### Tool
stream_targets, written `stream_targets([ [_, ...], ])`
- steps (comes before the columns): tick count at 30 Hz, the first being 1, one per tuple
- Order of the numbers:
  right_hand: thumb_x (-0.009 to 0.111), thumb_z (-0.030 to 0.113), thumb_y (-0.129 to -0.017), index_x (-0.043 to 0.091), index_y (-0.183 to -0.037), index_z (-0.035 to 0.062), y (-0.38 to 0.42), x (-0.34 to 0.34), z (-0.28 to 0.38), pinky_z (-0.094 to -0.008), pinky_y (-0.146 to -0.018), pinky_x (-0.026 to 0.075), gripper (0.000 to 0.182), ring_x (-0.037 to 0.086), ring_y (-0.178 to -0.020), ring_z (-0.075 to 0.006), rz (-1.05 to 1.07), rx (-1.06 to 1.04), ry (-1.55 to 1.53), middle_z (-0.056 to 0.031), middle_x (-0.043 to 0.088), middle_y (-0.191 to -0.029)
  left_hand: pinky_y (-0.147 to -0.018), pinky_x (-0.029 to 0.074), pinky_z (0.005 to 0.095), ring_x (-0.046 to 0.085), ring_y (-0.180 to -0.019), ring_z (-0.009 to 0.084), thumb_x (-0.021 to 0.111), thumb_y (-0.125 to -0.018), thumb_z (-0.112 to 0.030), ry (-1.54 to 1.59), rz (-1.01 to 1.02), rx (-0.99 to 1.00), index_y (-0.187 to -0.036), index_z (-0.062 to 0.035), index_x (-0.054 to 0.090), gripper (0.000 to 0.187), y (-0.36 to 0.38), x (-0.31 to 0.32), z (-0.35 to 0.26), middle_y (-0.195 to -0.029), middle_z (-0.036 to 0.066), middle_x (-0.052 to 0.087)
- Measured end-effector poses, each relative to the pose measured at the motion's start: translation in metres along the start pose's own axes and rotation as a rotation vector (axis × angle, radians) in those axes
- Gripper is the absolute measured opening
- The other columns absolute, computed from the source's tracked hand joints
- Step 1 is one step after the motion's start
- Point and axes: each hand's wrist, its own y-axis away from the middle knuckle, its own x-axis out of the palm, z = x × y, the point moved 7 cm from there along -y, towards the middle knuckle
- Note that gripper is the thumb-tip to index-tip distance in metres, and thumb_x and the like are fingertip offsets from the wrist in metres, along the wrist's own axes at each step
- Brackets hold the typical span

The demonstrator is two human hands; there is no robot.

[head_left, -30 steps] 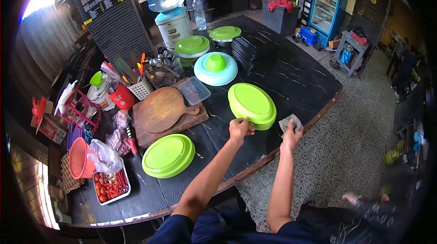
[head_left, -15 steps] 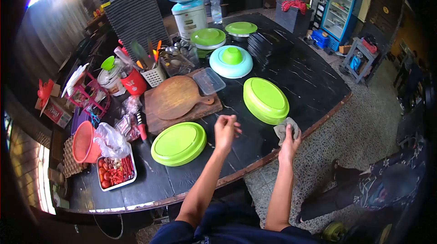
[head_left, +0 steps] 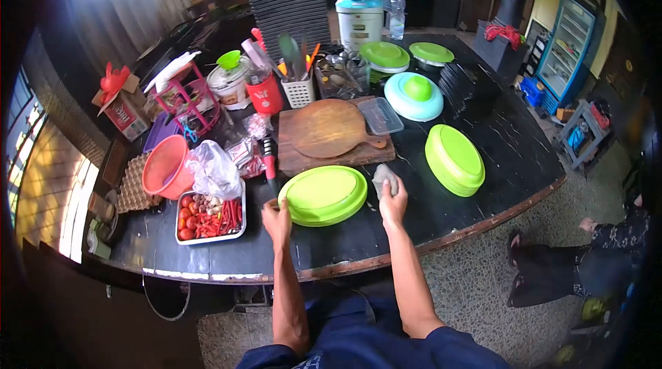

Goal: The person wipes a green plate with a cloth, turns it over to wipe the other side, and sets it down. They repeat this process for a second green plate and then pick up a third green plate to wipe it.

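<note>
A stack of lime-green oval plates (head_left: 323, 195) lies on the black table in front of me. At its left end my left hand (head_left: 277, 223) has its fingers closed on the rim, with the thumb up by the top plate. A crumpled grey cloth (head_left: 383, 177) is gripped in my right hand (head_left: 392, 205), just off the right end of the stack. Farther right sits another stack of green oval plates (head_left: 455, 160). Behind the near stack, a round wooden board (head_left: 326, 128) with a handle rests on a rectangular wooden board (head_left: 293, 152).
Left of the plates are a tray of tomatoes and chillies (head_left: 241, 230), a plastic bag (head_left: 215, 170), an orange bowl (head_left: 169, 169) and a knife (head_left: 269, 155). Utensil holders (head_left: 298, 92), covered bowls (head_left: 385, 56) and a water dispenser (head_left: 360, 21) stand behind. Another person (head_left: 552, 272) is at right.
My view has swung left. My left hand has come down to the near stack's left rim. My right hand, with the cloth, has moved from the right stack to the near stack's right end.
</note>
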Motion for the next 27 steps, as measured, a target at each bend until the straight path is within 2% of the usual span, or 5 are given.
stream_targets([
  [11,0.060,0.015,-0.100,0.067,-0.125,0.0065,0.032,0.031,0.037,-0.0396,-0.096,0.052,0.027,0.069,-0.109,-0.0297,0.120,-0.088,0.009,-0.0167,0.073,-0.115,-0.081,0.052,0.0433,0.067,-0.089,0.0309,0.075,-0.089,-0.037,-0.048,-0.236,0.136,-0.103,0.0019,0.072,0.042,0.011,-0.014,-0.028,-0.094,0.016,0.068],
  [13,0.060,0.014,-0.100,0.067,-0.125,0.0059,0.035,0.029,0.037,-0.0390,-0.096,0.052,0.027,0.069,-0.109,-0.0286,0.131,-0.059,-0.008,-0.0164,0.073,-0.115,-0.073,0.055,0.0346,0.070,-0.084,0.0206,0.063,-0.100,-0.031,0.875,0.082,-0.173,-0.110,0.0003,0.066,0.033,0.001,0.019,-0.010,-0.099,0.011,0.072],
  [16,0.059,0.012,-0.100,0.067,-0.124,0.0047,0.038,0.023,0.041,-0.0401,-0.096,0.052,0.027,0.069,-0.111,-0.0311,0.151,-0.048,-0.006,-0.0183,0.073,-0.116,-0.074,0.055,0.0296,0.068,-0.084,0.0136,0.056,-0.107,-0.028,1.170,0.203,-0.222,-0.112,0.0001,0.066,0.030,0.025,0.023,-0.047,-0.096,0.006,0.072],
  [22,0.060,0.009,-0.099,0.065,-0.127,0.0027,0.037,0.015,0.078,-0.0425,-0.099,0.051,0.029,0.065,-0.117,-0.0384,0.134,-0.119,0.117,-0.0221,0.070,-0.121,-0.079,0.055,0.0291,0.069,-0.087,0.0134,0.046,-0.111,-0.033,1.237,0.200,-0.116,-0.115,0.0023,0.065,0.041,0.034,0.030,-0.062,-0.102,0.007,0.073],
  [27,0.059,0.001,-0.095,0.063,-0.128,0.0015,0.055,0.026,0.141,-0.0478,-0.106,0.047,0.034,0.058,-0.127,-0.0412,0.096,-0.522,0.318,-0.0224,0.067,-0.127,-0.081,0.052,0.0278,0.066,-0.091,0.0109,0.041,-0.112,-0.037,1.269,0.176,-0.031,-0.116,0.0013,0.064,0.045,0.046,0.015,-0.098,-0.106,0.006,0.072],
])
